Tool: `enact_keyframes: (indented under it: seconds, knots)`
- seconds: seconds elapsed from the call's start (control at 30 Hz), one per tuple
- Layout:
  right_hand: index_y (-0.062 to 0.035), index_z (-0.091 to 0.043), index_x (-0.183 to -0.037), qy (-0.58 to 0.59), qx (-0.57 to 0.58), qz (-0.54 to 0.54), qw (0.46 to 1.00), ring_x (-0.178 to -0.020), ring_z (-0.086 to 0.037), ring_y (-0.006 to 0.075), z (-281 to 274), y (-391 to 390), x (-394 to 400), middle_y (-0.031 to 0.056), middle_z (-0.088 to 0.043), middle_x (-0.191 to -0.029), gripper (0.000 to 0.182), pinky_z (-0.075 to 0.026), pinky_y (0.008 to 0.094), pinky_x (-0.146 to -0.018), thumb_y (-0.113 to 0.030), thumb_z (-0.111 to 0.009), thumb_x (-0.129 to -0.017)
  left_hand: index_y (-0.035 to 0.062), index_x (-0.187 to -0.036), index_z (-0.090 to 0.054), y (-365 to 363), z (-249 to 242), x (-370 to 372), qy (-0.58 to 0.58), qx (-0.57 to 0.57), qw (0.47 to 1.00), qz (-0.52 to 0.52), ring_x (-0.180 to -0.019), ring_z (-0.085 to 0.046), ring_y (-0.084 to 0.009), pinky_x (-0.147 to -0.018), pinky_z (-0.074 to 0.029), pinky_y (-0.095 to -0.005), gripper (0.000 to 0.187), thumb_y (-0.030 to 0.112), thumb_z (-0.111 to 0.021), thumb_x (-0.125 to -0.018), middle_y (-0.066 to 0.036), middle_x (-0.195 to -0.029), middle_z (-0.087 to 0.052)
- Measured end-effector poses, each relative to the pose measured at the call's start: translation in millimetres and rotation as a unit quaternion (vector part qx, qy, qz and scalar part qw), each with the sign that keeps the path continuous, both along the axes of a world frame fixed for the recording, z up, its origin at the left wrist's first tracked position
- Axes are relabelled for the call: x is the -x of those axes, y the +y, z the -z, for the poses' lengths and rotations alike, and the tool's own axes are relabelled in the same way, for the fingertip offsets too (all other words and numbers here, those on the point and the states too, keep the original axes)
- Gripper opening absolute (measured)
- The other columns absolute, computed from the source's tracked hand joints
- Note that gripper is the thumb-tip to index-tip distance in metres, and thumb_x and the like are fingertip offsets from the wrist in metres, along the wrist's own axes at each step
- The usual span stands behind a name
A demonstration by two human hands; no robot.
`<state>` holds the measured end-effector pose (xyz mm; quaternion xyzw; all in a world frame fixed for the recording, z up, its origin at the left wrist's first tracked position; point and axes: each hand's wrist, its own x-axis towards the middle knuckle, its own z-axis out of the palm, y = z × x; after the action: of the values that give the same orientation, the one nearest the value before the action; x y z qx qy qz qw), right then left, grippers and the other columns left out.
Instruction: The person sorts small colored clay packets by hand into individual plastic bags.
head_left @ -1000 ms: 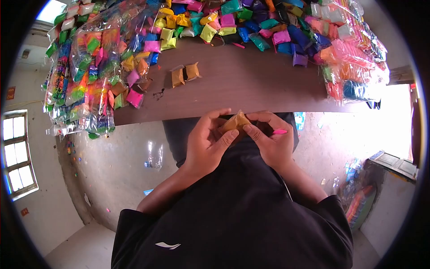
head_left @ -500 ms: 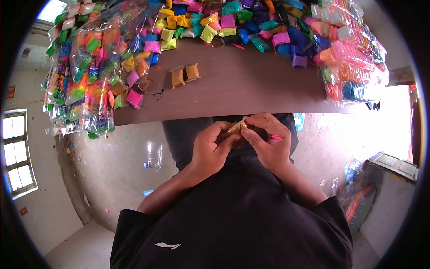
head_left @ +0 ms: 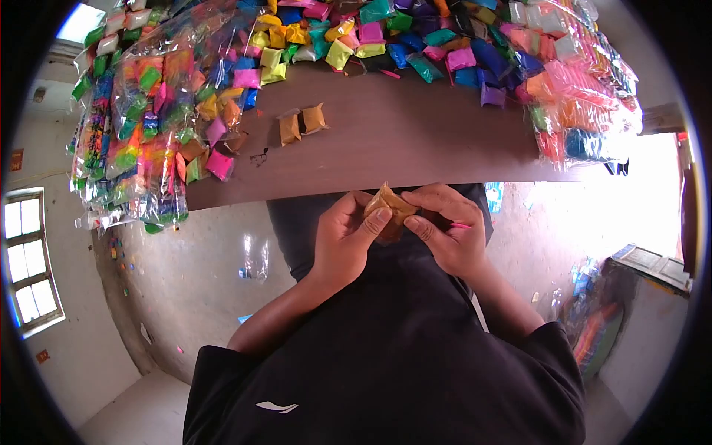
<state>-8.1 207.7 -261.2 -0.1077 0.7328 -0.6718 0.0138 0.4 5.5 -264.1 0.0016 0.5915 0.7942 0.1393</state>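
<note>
Both hands meet just below the near edge of the tabletop [head_left: 415, 141], in front of the person's dark shirt. Between them sits a small brown packet [head_left: 389, 205], wrapped in clear film, held off the tabletop and just under its near edge. The left hand [head_left: 343, 237] has its grip narrow and closed on the packet: the thumb lies across the packet's front face while the fingers curl behind its left side. The right hand [head_left: 447, 231] also grips the packet, pinching its right side between thumb and forefinger. A thin pink stick [head_left: 459, 225] pokes out from the right hand's curled fingers; what it is cannot be told.

On the tabletop, two more brown packets [head_left: 302, 123] lie touching each other, left of the middle and well apart from the hands. Near them, toward the left edge, there is a small dark scrap [head_left: 260, 156]. Along the far edge runs a loose heap of small coloured packets [head_left: 386, 37] in yellow, pink, green, blue and purple. At the left edge, clear bags filled with mixed coloured packets [head_left: 148, 119] are stacked and hang over the side. At the right edge, more clear bags of pink, orange and blue packets [head_left: 586, 96] are piled up to the far right corner. The middle of the tabletop, between the two brown packets and the right pile, shows bare dark wood grain.
</note>
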Motion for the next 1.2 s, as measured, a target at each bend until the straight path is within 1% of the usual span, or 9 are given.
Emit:
enact_keyframes:
  seconds: [0.07,0.27,0.37,0.6,0.8,0.87,1.03,1.13,1.2]
  knots:
    - [0.0027,-0.075,-0.112,0.064,-0.006,-0.033,0.997,-0.087,-0.068,0.0168,6,3,3,0.0119,-0.071,-0.103,0.025,-0.052,0.026,-0.077,-0.002,-0.08,-0.087,-0.0011,-0.108,-0.06,-1,-1,-1,-0.067,-0.052,0.996,0.011,-0.082,-0.068,-0.0122,-0.074,-0.058,-0.027,0.022,0.02,-0.063,-0.106,-0.006,-0.093,-0.069]
    - [0.0005,-0.076,-0.112,0.101,-0.008,-0.024,0.995,-0.078,-0.068,0.0203,9,4,6,0.0127,-0.072,-0.093,0.029,-0.052,0.0285,-0.069,0.007,-0.077,-0.083,0.0002,-0.108,-0.06,-2,6,1,-0.092,-0.109,0.989,0.045,-0.079,-0.07,-0.0144,-0.071,-0.06,-0.0295,0.025,0.025,-0.062,-0.106,-0.009,-0.094,-0.07]
    - [0.0005,-0.076,-0.11,0.079,-0.011,-0.018,0.997,-0.076,-0.069,0.0197,6,5,4,0.0128,-0.073,-0.093,0.028,-0.052,0.0285,-0.067,0.007,-0.077,-0.083,0.0007,-0.108,-0.058,-7,-4,9,-0.115,-0.084,0.984,0.11,-0.077,-0.071,-0.0143,-0.067,-0.06,-0.0283,0.025,0.026,-0.061,-0.106,-0.01,-0.093,-0.07]
    - [0.0003,-0.075,-0.103,0.135,-0.076,0.002,0.988,-0.07,-0.07,0.0223,-2,4,7,0.0137,-0.073,-0.089,0.023,-0.054,0.0286,-0.064,0.008,-0.076,-0.082,0.0014,-0.11,-0.056,-3,3,6,-0.103,-0.08,0.986,0.099,-0.076,-0.071,-0.0146,-0.064,-0.059,-0.0261,0.027,0.028,-0.06,-0.107,-0.01,-0.092,-0.07]
    - [0.0014,-0.075,-0.098,0.195,-0.097,0.032,0.975,-0.067,-0.07,0.0239,-2,6,6,0.0152,-0.073,-0.082,0.019,-0.053,0.0285,-0.062,0.01,-0.075,-0.08,-0.0011,-0.116,-0.057,-6,-4,1,-0.085,-0.065,0.989,0.105,-0.088,-0.068,-0.0099,-0.077,-0.057,-0.0249,0.029,0.027,-0.059,-0.108,-0.006,-0.103,-0.067]
    - [0.0025,-0.076,-0.094,0.109,-0.061,-0.01,0.992,-0.069,-0.071,0.0237,-6,10,6,0.0158,-0.073,-0.081,0.015,-0.053,0.0289,-0.063,0.009,-0.075,-0.08,-0.0018,-0.125,-0.058,-22,-4,11,-0.074,-0.109,0.983,0.128,-0.101,-0.065,-0.0089,-0.09,-0.053,-0.0243,0.029,0.023,-0.055,-0.11,-0.004,-0.108,-0.066]
    - [0.0032,-0.076,-0.093,0.049,-0.017,-0.038,0.998,-0.073,-0.07,0.0208,-2,13,11,0.0148,-0.073,-0.083,0.009,-0.053,0.0293,-0.068,0.005,-0.074,-0.084,-0.0008,-0.129,-0.061,-17,-10,20,-0.132,-0.142,0.971,0.138,-0.099,-0.065,-0.0117,-0.091,-0.052,-0.0259,0.03,0.018,-0.06,-0.106,-0.006,-0.106,-0.067]
    - [0.0035,-0.076,-0.093,-0.002,-0.001,-0.053,0.999,-0.075,-0.07,0.0177,-2,15,12,0.013,-0.074,-0.085,0.007,-0.053,0.0288,-0.07,0.002,-0.074,-0.087,-0.0009,-0.119,-0.064,-16,5,20,-0.132,-0.142,0.972,0.13,-0.091,-0.061,-0.0104,-0.084,-0.049,-0.0242,0.021,0.013,-0.065,-0.103,-0.005,-0.1,-0.065]
    - [0.0038,-0.076,-0.093,-0.025,0.018,-0.065,0.997,-0.076,-0.07,0.0164,0,14,10,0.0121,-0.075,-0.086,0.007,-0.053,0.0283,-0.071,0.001,-0.074,-0.088,-0.0002,-0.115,-0.067,-17,18,19,-0.042,-0.213,0.964,0.154,-0.1,-0.065,-0.0108,-0.091,-0.054,-0.0273,0.017,0.008,-0.068,-0.101,-0.007,-0.109,-0.069]
